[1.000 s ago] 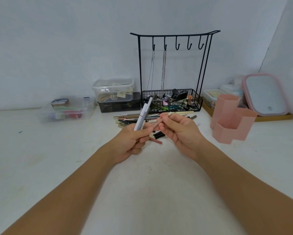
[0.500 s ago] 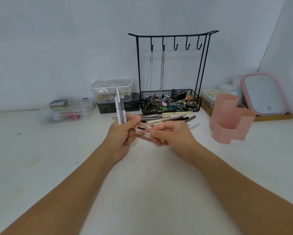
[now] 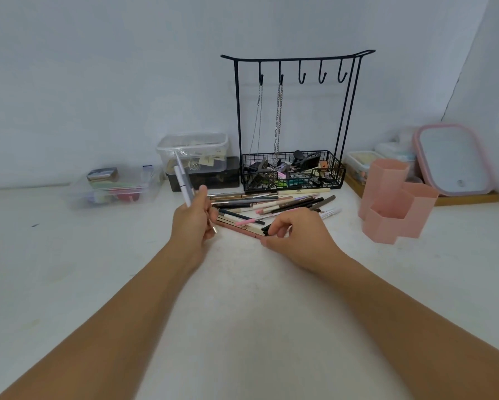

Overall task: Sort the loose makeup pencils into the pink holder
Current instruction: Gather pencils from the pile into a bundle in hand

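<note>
Several loose makeup pencils (image 3: 274, 204) lie in a pile on the white table in front of the black wire rack. My left hand (image 3: 193, 223) grips two silver-grey pencils (image 3: 182, 180), their tips pointing up and slightly left. My right hand (image 3: 295, 230) is down at the near edge of the pile, fingertips pinching the end of a black pencil (image 3: 267, 228). The pink holder (image 3: 395, 197), made of three hexagonal cups, stands to the right of the pile with nothing visible inside it.
A black wire rack (image 3: 293, 171) with hooks, chains and a basket of clips stands behind the pile. Clear plastic boxes (image 3: 193, 153) and a dark box sit to its left, another clear box (image 3: 115, 189) farther left. A pink-framed mirror (image 3: 454, 160) leans at the right.
My right hand has dropped from in front of my left hand down to the pile and pinched a black pencil. The pencils in my left hand tilted from right-leaning to left-leaning.
</note>
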The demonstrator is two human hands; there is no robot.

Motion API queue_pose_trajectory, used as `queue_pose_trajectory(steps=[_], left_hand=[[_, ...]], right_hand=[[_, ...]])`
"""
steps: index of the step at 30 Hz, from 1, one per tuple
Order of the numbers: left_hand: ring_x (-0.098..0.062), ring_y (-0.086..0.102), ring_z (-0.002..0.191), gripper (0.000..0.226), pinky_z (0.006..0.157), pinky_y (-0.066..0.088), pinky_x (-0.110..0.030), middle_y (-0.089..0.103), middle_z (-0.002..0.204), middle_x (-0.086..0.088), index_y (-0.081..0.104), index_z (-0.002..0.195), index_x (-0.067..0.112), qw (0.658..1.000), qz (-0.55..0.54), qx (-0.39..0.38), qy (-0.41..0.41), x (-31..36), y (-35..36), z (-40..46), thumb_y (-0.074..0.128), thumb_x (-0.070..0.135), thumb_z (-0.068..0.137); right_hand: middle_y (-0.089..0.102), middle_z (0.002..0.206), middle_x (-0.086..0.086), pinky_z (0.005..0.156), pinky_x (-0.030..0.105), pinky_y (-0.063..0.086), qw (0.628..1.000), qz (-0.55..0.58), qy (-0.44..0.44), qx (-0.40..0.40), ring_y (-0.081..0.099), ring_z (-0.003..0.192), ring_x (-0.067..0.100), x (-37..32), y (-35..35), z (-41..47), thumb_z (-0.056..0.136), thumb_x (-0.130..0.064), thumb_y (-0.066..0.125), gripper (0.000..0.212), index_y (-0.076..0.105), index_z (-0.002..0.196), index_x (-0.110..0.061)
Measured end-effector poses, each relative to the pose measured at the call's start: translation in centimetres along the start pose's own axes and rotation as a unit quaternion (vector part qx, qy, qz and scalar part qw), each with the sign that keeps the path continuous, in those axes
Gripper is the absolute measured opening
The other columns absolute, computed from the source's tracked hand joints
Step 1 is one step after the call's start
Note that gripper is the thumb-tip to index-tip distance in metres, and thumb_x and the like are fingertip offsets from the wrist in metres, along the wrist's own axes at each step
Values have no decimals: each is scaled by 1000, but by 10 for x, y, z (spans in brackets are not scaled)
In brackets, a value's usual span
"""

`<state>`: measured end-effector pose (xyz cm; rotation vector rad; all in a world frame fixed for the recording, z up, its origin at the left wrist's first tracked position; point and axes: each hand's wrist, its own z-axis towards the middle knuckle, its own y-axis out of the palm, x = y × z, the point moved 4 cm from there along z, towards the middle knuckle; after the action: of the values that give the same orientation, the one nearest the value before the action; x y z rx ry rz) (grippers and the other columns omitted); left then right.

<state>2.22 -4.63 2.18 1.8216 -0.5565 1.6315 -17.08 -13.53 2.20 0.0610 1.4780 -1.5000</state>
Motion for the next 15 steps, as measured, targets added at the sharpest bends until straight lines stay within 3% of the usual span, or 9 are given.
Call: queue_pose_trajectory(steps=[3, 6, 10, 13, 15], left_hand=[[-13, 42, 52, 48, 52, 34, -27, 50, 53, 2, 47, 67, 21, 999, 5, 34, -10, -1, -7, 5, 50, 54, 101], [-12, 50, 53, 48, 51, 36, -26, 44, 50, 4, 44, 67, 21, 999, -27, 41, -9, -1, -9, 8, 49, 55, 101], [-14, 42, 54, 46, 58, 35, -29, 39, 50, 5, 44, 69, 21, 999, -39, 26, -12, -3, -12, 12, 54, 56, 98], [-14, 35, 55, 46, 70, 33, -35, 36, 53, 5, 42, 67, 22, 999, -36, -25, -3, -5, -6, 10, 57, 53, 97], [-15, 35, 53, 46, 66, 38, -32, 33, 54, 3, 42, 67, 21, 997, -39, -60, 3, -5, 2, 4, 58, 50, 98]], right_hand=[[68, 80, -8, 60, 21, 46, 999, -45, -14, -26, 61, 73, 7, -3, 6, 1, 80, -39, 81, 17, 78, 88, -24], [70, 80, -6, 61, 23, 49, 998, -50, -23, -22, 62, 73, 10, -5, 7, 2, 84, -34, 78, 12, 79, 87, -23], [69, 79, -6, 58, 20, 45, 998, -43, -24, -24, 60, 71, 9, -3, 9, 1, 84, -33, 78, 9, 78, 86, -23], [68, 84, -8, 64, 20, 44, 999, 14, -24, 47, 58, 74, 6, 1, 1, 4, 85, -29, 76, 8, 74, 90, -23], [66, 104, -10, 80, 24, 46, 996, -23, -35, 75, 57, 93, 7, 4, -6, 6, 93, -26, 68, 16, 69, 109, -25]])
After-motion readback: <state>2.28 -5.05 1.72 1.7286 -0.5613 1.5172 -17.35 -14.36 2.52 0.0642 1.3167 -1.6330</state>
